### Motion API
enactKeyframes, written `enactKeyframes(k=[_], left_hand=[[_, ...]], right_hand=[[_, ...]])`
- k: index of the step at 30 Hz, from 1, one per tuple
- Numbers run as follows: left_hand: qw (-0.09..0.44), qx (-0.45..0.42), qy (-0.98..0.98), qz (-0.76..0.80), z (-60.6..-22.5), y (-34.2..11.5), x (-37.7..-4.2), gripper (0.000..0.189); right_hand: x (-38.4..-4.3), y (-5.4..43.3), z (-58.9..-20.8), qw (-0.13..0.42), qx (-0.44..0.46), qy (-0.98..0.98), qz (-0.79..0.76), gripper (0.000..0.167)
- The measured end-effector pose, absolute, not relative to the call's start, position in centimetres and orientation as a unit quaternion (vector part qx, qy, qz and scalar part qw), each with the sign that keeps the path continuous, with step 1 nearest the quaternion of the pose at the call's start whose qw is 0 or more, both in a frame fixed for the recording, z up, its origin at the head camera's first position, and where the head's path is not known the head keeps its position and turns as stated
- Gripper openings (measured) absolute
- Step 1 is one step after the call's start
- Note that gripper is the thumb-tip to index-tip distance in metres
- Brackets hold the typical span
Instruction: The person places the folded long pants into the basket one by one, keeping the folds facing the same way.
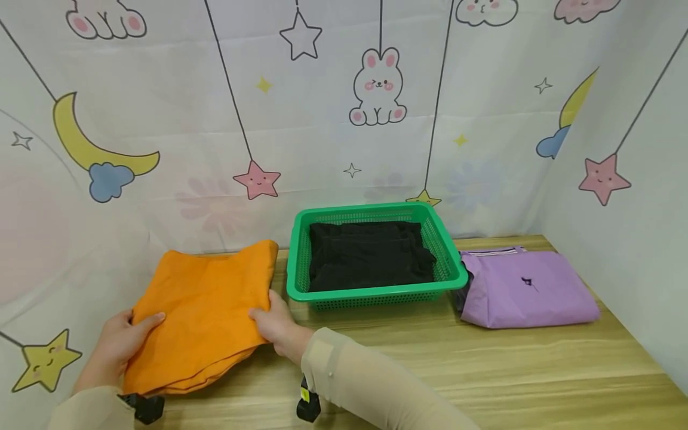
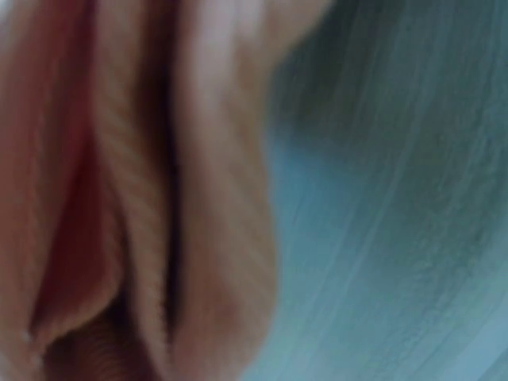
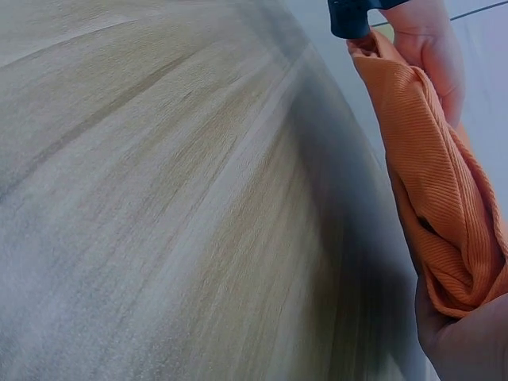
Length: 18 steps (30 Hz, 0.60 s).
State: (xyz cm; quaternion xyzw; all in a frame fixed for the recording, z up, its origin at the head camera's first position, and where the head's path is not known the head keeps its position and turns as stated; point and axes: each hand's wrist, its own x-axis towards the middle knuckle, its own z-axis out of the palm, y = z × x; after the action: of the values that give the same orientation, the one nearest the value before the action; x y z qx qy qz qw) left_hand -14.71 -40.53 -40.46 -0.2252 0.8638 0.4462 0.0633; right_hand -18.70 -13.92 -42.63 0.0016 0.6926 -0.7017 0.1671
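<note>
Left hand (image 1: 119, 339) and right hand (image 1: 278, 325) gripping opposite sides of folded orange cloth (image 1: 201, 310), lower left of head view; green basket (image 1: 376, 294) holding black cloth (image 1: 371, 257) at centre, purple cloth (image 1: 537, 295) on counter (image 1: 430, 364), right.

A pale printed fabric wall (image 1: 328, 119) rises behind the table (image 1: 516, 370), faintly creased and patterned with cords that seem to suspend a winking bunny (image 1: 378, 89), an outlined star (image 1: 301, 37), a pink star (image 1: 257, 181) and a yellow moon (image 1: 72, 134) with a blue cloud (image 1: 110, 181). Pale side panels (image 1: 639, 257) flank it, the right one bearing another pink star (image 1: 604, 179). The tabletop has streaky, light-brown wood grain, paler and bluish in the left wrist view. Soft light covers the head view fairly evenly.
</note>
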Motion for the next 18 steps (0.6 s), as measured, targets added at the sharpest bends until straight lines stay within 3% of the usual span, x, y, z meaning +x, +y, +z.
enactKeyframes(k=[18], left_hand=[[0.055, -0.226, 0.865, 0.444, -40.44, -40.48, -14.52, 0.095]], right_hand=[[-18.84, -13.74, -42.53, 0.171, -0.006, 0.695, -0.698, 0.056]])
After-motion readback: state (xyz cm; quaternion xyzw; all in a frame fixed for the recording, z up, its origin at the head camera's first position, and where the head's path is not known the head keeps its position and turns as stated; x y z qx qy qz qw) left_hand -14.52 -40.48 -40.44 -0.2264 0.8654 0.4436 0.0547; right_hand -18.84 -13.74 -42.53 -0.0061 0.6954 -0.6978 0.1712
